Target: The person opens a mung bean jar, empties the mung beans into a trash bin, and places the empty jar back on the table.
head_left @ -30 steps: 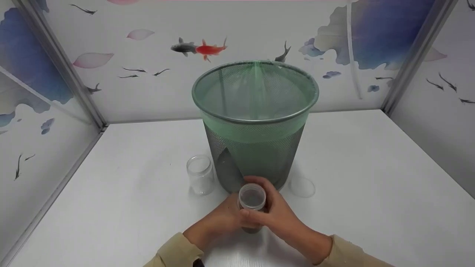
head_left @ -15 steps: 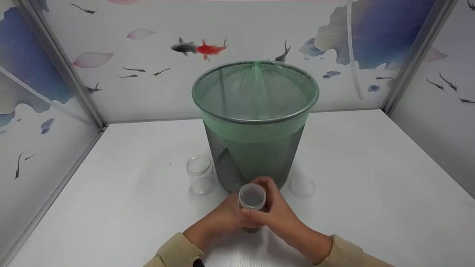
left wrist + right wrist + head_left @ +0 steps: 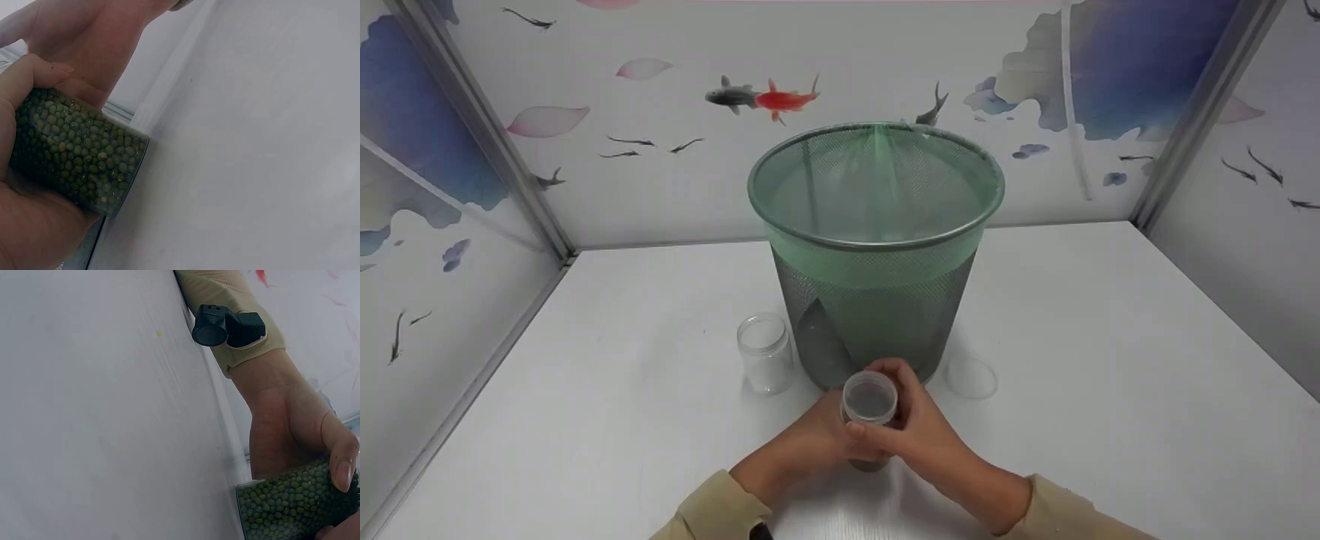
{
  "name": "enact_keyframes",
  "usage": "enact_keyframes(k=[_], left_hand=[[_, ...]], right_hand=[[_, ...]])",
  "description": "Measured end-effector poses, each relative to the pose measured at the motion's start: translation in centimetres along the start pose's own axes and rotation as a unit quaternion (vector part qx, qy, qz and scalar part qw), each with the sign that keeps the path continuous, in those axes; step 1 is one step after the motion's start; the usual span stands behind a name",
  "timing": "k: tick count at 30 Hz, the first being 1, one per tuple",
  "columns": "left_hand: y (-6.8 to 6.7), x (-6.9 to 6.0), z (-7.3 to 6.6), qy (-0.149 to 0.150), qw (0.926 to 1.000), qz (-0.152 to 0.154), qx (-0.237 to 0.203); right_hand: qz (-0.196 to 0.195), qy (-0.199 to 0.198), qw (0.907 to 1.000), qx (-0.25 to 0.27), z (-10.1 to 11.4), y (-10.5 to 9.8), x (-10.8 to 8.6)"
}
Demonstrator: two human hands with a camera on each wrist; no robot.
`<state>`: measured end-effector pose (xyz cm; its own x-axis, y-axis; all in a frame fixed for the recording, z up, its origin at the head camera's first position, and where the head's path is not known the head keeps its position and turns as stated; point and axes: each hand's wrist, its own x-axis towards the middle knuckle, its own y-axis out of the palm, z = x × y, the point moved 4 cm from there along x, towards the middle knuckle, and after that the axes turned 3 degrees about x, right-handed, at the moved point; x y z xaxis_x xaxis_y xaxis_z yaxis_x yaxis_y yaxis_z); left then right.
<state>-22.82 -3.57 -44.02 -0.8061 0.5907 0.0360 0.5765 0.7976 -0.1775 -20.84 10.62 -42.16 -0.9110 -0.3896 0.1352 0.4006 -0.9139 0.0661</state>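
In the head view, both hands hold a clear jar [image 3: 870, 401] upright just in front of the mesh bin. Small green mung beans [image 3: 79, 149] fill the part of the jar seen in the left wrist view. My left hand [image 3: 814, 435] grips the jar from the left, its fingers partly hidden. My right hand [image 3: 926, 431] curls round the jar from the right, thumb across the near side below the rim. Whether a lid covers this jar is hard to tell. In the right wrist view, the left thumb [image 3: 343, 467] lies along the jar.
Behind the hands stands a tall mesh bin [image 3: 802, 322] lined with a green bag [image 3: 877, 262]. Left of it is a second clear jar [image 3: 765, 356], seemingly uncapped. A clear round lid [image 3: 971, 377] lies to the right. Printed panels [image 3: 660, 180] wall the white table [image 3: 1110, 337].
The right hand's fingertips have shifted slightly to the right around the jar. The jar, the left hand and everything on the table stay where they were.
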Motion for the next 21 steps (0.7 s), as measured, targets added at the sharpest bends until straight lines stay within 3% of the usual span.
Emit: enact_keyframes(k=[13,21], left_hand=[[-0.04,-0.27,-0.18,-0.006,0.9999,0.008,-0.007],[-0.11,-0.17,-0.02,0.005,0.9999,0.011,-0.011]], right_hand=[[0.012,-0.014,0.9997,-0.016,-0.18,-0.04,0.07],[0.013,-0.016,0.9997,-0.011,-0.10,-0.07,0.05]])
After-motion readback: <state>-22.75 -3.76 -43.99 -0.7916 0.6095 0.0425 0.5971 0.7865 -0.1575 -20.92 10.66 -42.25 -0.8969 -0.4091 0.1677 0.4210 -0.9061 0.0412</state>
